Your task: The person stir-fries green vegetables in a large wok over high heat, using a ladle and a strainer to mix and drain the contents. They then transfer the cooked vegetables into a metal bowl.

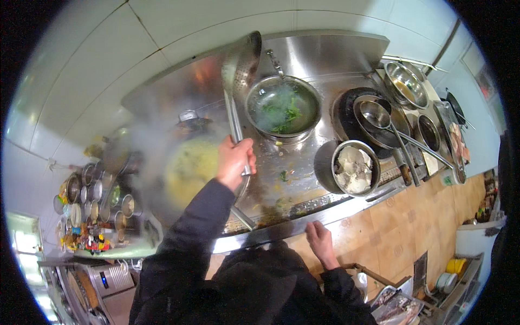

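My left hand [235, 160] is closed around the metal handle of a large perforated skimmer [244, 67]. Its bowl points up, away from me, near the steel backsplash. Below and left of that hand, a wok [189, 168] of yellowish liquid gives off thick steam that blurs its contents. The end of another metal handle [244, 218] sticks out from the wok's near side. Just right of the skimmer, a round pan [283, 127] holds green leaves. My right hand [320, 241] hangs by the stove's front edge, its fingers curled in with nothing visible in them.
A deep pot [327, 179] with white chunks stands at the stove's front right. Behind it, ladles [375, 115] lie across a dark pan. Metal bowls [406, 85] and a tray of meat [459, 143] sit at far right; several seasoning containers [97, 189] crowd the left.
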### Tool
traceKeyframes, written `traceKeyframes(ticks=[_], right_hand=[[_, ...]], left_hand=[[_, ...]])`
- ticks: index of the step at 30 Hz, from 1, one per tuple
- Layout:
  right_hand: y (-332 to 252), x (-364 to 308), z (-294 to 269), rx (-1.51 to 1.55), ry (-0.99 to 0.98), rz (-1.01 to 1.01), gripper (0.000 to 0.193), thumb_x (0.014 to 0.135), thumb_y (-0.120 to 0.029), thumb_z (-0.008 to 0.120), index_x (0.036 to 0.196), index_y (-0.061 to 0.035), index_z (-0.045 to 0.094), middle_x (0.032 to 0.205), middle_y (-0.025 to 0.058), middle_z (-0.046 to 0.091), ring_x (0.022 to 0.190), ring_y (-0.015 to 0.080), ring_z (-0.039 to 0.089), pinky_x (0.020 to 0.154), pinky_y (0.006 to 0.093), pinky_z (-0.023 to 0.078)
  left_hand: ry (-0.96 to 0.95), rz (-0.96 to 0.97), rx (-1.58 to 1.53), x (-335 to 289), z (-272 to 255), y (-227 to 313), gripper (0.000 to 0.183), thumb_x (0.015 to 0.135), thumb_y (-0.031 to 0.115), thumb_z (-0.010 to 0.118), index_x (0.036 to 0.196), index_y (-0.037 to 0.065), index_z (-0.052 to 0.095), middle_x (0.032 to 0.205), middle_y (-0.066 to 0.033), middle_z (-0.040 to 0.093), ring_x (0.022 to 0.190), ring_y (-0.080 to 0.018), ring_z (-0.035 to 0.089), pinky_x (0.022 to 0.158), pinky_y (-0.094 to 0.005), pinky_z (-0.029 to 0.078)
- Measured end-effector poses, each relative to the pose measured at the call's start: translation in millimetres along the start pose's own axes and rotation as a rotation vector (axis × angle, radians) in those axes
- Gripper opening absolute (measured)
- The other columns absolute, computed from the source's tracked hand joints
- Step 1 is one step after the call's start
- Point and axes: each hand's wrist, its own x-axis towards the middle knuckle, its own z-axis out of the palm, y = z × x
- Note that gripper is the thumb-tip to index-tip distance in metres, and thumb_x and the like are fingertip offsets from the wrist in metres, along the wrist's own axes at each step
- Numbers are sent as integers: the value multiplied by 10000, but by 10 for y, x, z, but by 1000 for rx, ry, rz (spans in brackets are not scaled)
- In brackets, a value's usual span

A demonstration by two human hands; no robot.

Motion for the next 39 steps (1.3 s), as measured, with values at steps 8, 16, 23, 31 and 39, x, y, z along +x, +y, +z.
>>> traceKeyframes(ticks=[8,16,23,31,39], right_hand=[[-831,230,839,487,-716,249,499,1055,-460,571,1177,21,631,969,121,692,835,182,699,738,326,603],[-1093,531,1632,1151,-1076,896,391,1066,-309,586,1235,43,581,842,11,559,638,83,535,497,214,472],[-1104,101,1592,-154,-626,-80,242,1036,-244,614,1116,-21,567,648,57,507,520,143,514,438,319,381],[-1218,-374,1121,-193,-326,-346,226,1019,-163,621,1166,7,597,645,66,514,558,102,477,505,317,404],[-1292,-715,922,-11,-244,-252,272,1054,-138,553,1291,-10,591,644,-52,466,507,31,408,468,224,321]], left_hand=[[47,15,-145,-1348,-1462,490,240,1017,151,572,802,105,475,613,21,413,407,-100,415,340,-271,323],[448,-13,116,-2076,-2654,36,173,944,73,571,795,29,495,593,-61,501,400,-164,496,336,-319,408],[426,-155,-79,-1788,-2997,-569,146,949,89,609,850,35,515,663,-39,522,449,-156,521,367,-339,431],[-173,-537,-1021,-1306,-2650,-1085,251,984,102,587,793,152,432,690,47,455,562,-82,466,459,-255,365],[-397,-574,-1275,-1267,-2383,-1049,262,1021,116,555,797,123,421,680,61,405,496,-60,407,429,-235,334]])
